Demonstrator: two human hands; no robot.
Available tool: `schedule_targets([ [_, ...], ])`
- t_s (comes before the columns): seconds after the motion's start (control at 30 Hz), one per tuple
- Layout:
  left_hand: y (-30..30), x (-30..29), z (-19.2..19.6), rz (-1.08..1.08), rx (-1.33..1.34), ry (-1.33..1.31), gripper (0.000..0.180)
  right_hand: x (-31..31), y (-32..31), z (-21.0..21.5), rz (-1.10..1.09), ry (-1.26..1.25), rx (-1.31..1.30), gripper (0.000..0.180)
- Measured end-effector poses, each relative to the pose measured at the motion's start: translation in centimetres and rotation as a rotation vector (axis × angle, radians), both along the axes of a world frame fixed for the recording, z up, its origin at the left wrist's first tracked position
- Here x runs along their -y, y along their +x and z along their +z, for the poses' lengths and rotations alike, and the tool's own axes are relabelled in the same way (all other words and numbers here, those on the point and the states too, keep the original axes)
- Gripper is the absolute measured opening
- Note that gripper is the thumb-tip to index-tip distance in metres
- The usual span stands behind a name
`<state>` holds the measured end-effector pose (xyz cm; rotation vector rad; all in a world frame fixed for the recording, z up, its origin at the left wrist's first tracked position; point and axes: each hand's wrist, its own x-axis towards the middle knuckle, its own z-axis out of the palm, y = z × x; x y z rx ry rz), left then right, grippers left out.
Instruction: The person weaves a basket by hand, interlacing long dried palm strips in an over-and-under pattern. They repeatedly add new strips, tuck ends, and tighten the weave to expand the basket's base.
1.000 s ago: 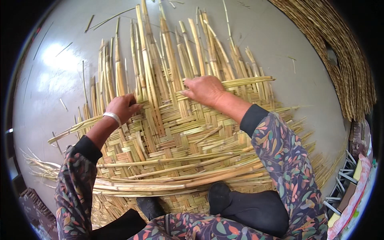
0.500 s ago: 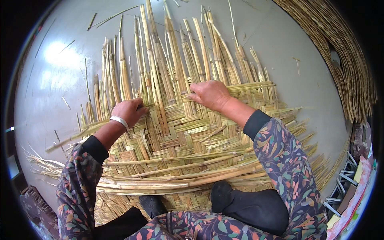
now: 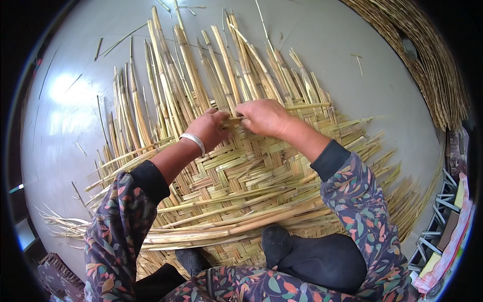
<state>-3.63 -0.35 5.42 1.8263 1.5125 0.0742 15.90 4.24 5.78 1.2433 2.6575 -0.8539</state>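
A mat woven from split reeds (image 3: 229, 173) lies on the floor in front of me, with upright reed ends (image 3: 191, 68) fanning out unwoven at its far side. Close together at that far edge, both hands pinch a crosswise reed strip (image 3: 232, 121). My left hand (image 3: 208, 130), a pale bracelet on its wrist, has its fingers curled on the strip. Just right of it, my right hand (image 3: 264, 118) is closed on the same strip, thumb and fingers pressed together. The hands partly hide where it passes among the uprights.
Long loose reeds (image 3: 221, 232) lie across the mat's near part, by my dark shoes (image 3: 275, 245). A big bundle of reeds (image 3: 432, 65) lies at the far right. Reed scraps (image 3: 121, 40) are scattered over the grey floor. Metal frames (image 3: 427, 236) and pink cloth (image 3: 448, 251) are at the right.
My left hand has moved right along the far edge, close to my right hand. The mat has shifted somewhat left in the view; my right hand stays near the same spot.
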Motion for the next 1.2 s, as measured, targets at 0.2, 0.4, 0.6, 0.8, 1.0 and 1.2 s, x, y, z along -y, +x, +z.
schedule_targets([
  [0.2, 0.7, 0.3, -2.1, 0.225, 0.039, 0.169, 0.022, 0.4, 0.4, 0.4, 0.126, 0.468, -0.229, 0.009],
  [0.4, 1.2, 0.8, -3.7, 0.560, 0.152, 0.189, 0.026, -1.3, 0.7, 0.5, -0.286, -0.070, -0.501, 0.026],
  [0.6, 0.8, 0.5, -4.2, 0.821, 0.494, 0.021, 0.026, -4.6, -1.0, -4.2, -0.333, -0.122, -0.317, 0.041],
  [0.8, -0.4, 0.2, -4.0, 0.917, 0.675, -0.140, 0.019, -6.7, -3.5, -4.3, -0.479, -0.211, -0.191, 0.054],
  [1.0, -0.9, -0.5, -3.5, 0.877, 0.655, -0.188, 0.021, -8.1, -4.5, -2.7, -0.432, -0.443, -0.115, 0.046],
  [1.2, -1.2, -0.6, -3.5, 0.783, 0.644, -0.171, 0.022, -7.4, -4.5, -4.2, -0.500, -0.435, -0.193, 0.052],
])
